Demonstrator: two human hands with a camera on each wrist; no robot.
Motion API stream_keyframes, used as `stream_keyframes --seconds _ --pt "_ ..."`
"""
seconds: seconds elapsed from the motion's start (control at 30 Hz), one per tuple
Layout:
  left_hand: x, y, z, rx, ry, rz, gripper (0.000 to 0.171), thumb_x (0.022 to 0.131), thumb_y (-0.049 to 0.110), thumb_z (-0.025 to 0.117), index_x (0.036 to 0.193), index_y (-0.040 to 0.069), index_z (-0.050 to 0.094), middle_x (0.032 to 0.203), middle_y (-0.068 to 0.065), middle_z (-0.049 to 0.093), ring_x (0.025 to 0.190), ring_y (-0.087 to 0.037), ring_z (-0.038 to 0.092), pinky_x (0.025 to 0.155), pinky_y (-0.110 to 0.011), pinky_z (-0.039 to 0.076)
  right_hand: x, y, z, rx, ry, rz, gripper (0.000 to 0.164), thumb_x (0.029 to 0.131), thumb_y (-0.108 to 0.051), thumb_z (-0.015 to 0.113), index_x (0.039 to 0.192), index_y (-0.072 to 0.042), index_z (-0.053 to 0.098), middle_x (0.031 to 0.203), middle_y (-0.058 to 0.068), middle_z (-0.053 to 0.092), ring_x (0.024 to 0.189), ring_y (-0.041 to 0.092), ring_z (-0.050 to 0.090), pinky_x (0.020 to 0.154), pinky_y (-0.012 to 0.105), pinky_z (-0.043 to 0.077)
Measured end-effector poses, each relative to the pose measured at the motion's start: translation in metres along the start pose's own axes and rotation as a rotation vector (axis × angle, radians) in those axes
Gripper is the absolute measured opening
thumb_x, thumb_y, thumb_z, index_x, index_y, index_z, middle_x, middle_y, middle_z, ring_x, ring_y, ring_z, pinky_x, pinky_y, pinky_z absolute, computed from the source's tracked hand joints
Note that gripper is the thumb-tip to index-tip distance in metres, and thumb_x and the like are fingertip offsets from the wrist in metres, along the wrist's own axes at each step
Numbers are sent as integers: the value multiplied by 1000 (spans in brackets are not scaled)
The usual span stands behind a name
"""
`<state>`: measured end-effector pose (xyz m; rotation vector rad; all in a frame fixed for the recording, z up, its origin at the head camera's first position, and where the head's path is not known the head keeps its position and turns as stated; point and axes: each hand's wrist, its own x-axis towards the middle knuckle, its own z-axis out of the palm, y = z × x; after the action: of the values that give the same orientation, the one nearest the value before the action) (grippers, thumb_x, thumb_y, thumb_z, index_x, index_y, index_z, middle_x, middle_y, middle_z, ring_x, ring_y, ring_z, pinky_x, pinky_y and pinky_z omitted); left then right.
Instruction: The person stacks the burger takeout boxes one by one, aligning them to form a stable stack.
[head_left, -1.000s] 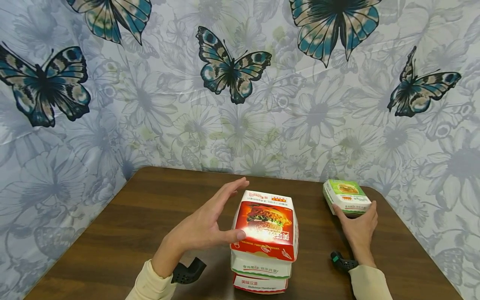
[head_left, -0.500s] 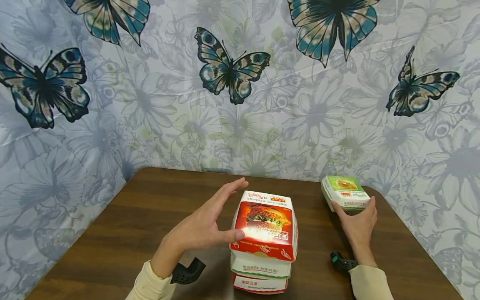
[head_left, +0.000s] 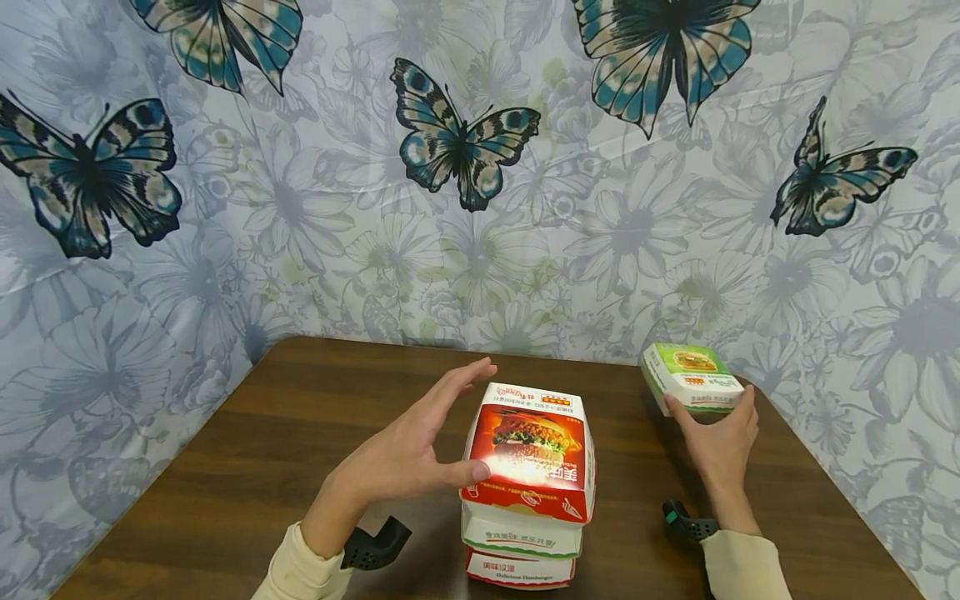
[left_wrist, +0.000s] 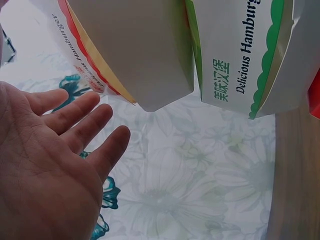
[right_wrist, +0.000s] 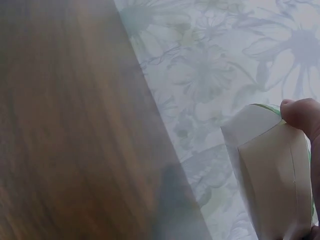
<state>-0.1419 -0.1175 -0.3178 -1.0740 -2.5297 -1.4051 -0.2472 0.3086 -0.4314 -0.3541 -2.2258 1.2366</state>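
My right hand (head_left: 716,450) grips a green and white hamburger box (head_left: 696,377) at its near sides, thumb on the left and fingers on the right. In the right wrist view the pale underside of this box (right_wrist: 272,185) shows, held off the table. My left hand (head_left: 397,450) is spread beside a stack of hamburger boxes. Its thumb overlaps the red top box (head_left: 532,454); contact is unclear. Below that sit a white box with green trim (head_left: 521,533) and a white box with red trim (head_left: 520,568). In the left wrist view, the left fingers (left_wrist: 107,150) stand apart from the stack.
A dark brown wooden table (head_left: 225,467) carries the stack near its front. Behind it hangs a pale floral cloth (head_left: 517,275) with blue butterflies. Black bands with small devices (head_left: 377,546) sit at both wrists.
My right hand has raised the green and white box slightly, toward the table's far right corner. The left hand and the stack stay in place.
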Motion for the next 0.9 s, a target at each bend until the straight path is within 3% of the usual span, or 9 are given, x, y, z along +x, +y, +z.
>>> stream_keyframes --seconds 0.5,0.9 --pt "-1 1 0 -10 -5 -7 93 89 41 77 162 41 18 166 11 28 150 -19 32 116 -64 33 0 -24 -9 2 46 -32 120 84 -44 82 166 -11 1 167 24 15 152 48 15 120 66 20" --pt "-1 1 0 -14 2 -37 92 89 39 77 161 43 20 164 18 29 150 -17 31 118 -63 32 -1 -40 -17 -10 59 -41 119 85 -44 81 166 -9 1 167 25 16 151 48 16 121 65 19"
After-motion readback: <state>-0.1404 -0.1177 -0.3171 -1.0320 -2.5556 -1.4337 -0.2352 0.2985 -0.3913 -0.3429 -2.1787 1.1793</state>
